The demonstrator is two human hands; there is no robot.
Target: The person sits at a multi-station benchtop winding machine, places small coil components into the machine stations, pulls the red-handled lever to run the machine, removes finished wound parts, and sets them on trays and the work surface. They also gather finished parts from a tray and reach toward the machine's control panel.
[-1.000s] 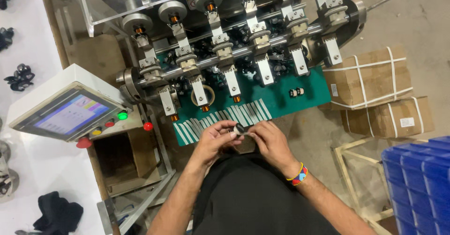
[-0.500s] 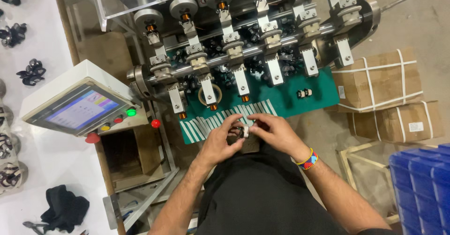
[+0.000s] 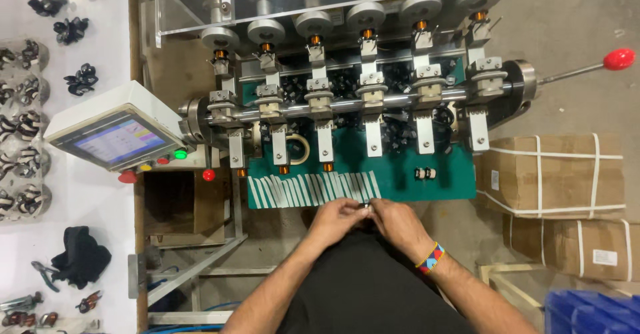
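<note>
**Both hands on a small part at the winding machine**

The left hand and right hand meet just below the green plate. Their fingers pinch together a small dark part, close to the row of white strips. A beaded bracelet sits on the right wrist.

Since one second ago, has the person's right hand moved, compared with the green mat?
No. The right hand still meets the left hand on a small part just below the white strips at the green mat's near edge; only the camera shifted.
</note>
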